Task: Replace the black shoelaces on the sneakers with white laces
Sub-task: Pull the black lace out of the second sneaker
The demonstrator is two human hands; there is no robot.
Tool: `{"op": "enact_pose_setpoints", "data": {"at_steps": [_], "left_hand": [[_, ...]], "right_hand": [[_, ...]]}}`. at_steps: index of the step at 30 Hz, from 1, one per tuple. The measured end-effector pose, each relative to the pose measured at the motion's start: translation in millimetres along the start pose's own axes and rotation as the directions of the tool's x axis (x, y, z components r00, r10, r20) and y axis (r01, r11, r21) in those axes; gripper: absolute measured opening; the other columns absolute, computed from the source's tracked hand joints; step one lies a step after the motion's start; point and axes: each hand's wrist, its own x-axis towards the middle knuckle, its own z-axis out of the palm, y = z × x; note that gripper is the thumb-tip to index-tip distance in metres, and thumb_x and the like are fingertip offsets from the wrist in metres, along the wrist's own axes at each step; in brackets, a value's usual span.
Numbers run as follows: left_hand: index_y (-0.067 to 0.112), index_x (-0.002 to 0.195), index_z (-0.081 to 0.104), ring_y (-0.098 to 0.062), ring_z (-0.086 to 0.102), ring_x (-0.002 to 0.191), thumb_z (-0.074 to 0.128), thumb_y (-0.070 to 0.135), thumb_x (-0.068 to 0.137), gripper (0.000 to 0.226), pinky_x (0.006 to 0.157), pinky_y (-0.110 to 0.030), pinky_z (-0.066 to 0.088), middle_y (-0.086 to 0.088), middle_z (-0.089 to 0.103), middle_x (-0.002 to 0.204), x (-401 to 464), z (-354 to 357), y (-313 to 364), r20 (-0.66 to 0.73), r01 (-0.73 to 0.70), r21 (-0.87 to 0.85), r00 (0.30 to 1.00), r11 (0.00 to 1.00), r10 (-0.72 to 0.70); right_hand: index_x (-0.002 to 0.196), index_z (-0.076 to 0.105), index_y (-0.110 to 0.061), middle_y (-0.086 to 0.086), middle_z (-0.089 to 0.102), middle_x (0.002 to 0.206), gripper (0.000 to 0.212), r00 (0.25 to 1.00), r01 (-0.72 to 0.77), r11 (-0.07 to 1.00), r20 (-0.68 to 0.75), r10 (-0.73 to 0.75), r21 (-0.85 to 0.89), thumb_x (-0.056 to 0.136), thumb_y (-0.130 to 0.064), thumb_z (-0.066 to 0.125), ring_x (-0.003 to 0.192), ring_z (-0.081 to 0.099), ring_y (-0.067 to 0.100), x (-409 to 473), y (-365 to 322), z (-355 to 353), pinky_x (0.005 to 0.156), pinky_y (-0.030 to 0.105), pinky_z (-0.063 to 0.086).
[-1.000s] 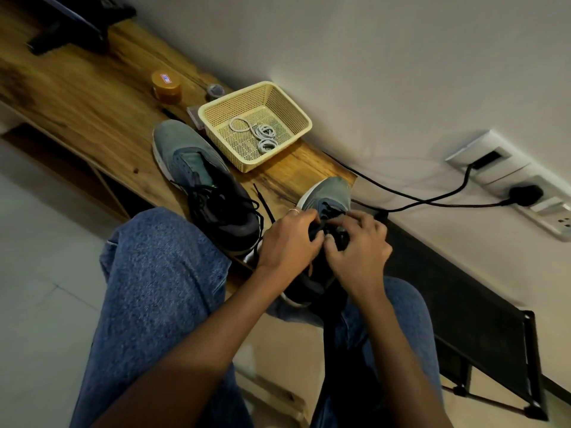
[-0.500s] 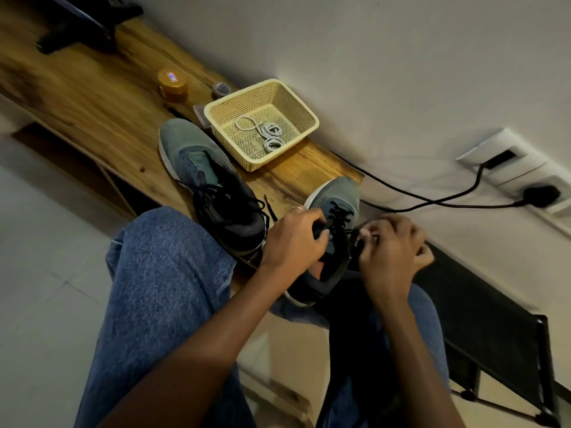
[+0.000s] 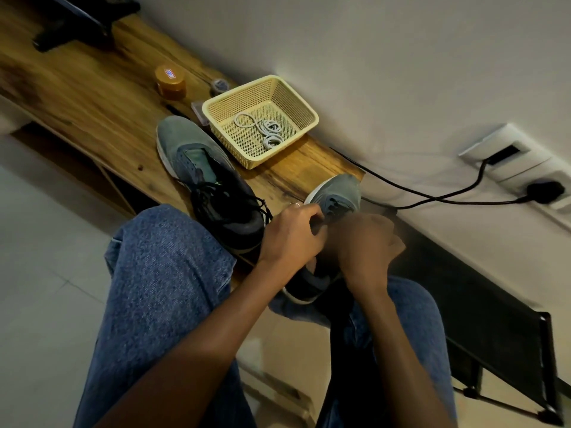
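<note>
Both your hands are back together on the near sneaker (image 3: 336, 196).

Your left hand (image 3: 293, 233) pinches its black lace (image 3: 332, 210); your blurred right hand (image 3: 364, 242), earlier pulled aside, has returned, fingers curled, seemingly gripping lace. White laces (image 3: 265, 131) wait in the basket (image 3: 296, 97).

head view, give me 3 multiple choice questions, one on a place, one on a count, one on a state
1. Where do the white laces lie?
A. in the yellow basket
B. on the floor
C. inside a sneaker

2. How many sneakers show?
A. one
B. two
C. four

3. What state is the sneaker on the table in?
A. white-laced
B. black laces hanging loose
C. upside down

Answers: 1 A, the coils rest on the basket floor. 2 B, one on the table and the held sneaker under the left hand and right hand. 3 B, black strands trail over it.
</note>
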Motion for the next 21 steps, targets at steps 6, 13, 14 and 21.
{"op": "enact_pose_setpoints", "data": {"at_steps": [6, 13, 14, 21], "left_hand": [[0.023, 0.103, 0.067, -0.024, 0.061, 0.091, 0.064, 0.031, 0.087, 0.018, 0.071, -0.034, 0.052, -0.004, 0.062, 0.103, 2, -2, 1, 0.005, 0.014, -0.017, 1.000, 1.000, -0.014], [0.024, 0.104, 0.065, -0.022, 0.061, 0.092, 0.062, 0.031, 0.088, 0.018, 0.070, -0.031, 0.049, -0.002, 0.061, 0.104, 1, 0, 0, -0.001, -0.002, 0.016, 1.000, 1.000, 0.002], [0.024, 0.104, 0.066, -0.021, 0.062, 0.092, 0.063, 0.032, 0.088, 0.018, 0.070, -0.031, 0.051, -0.002, 0.062, 0.104, 2, 0, -1, -0.001, -0.008, 0.013, 1.000, 1.000, 0.008], [0.021, 0.103, 0.066, -0.020, 0.061, 0.092, 0.060, 0.037, 0.091, 0.021, 0.070, -0.032, 0.049, -0.002, 0.063, 0.103, 1, 1, -1, -0.048, -0.049, 0.064, 0.997, 0.997, 0.052]], "right_hand": [[0.097, 0.067, -0.018, 0.002, 0.056, 0.119, 0.010, 0.924, -0.281, 0.949, -0.227, 0.309, 0.146, 0.089, -0.022, 0.062, 0.118, 0.036, 0.028, -2, 6, -8, 0.094, 0.045, 0.023], [0.111, 0.061, -0.025, -0.001, 0.048, 0.125, 0.028, 0.963, -0.252, 0.952, -0.047, 0.264, 0.171, 0.085, -0.015, 0.058, 0.123, 0.029, 0.023, -4, -5, -8, 0.097, 0.044, 0.022], [0.112, 0.061, -0.027, -0.003, 0.048, 0.125, 0.030, 0.980, -0.193, 0.971, -0.019, 0.197, 0.139, 0.083, -0.017, 0.060, 0.125, 0.028, 0.023, -3, -6, -8, 0.097, 0.043, 0.021], [0.097, 0.068, -0.022, -0.001, 0.064, 0.110, 0.012, 0.996, -0.052, 0.999, -0.071, 0.051, -0.012, 0.086, -0.025, 0.066, 0.119, 0.036, 0.024, 1, -11, 2, 0.089, 0.039, 0.017]]}}
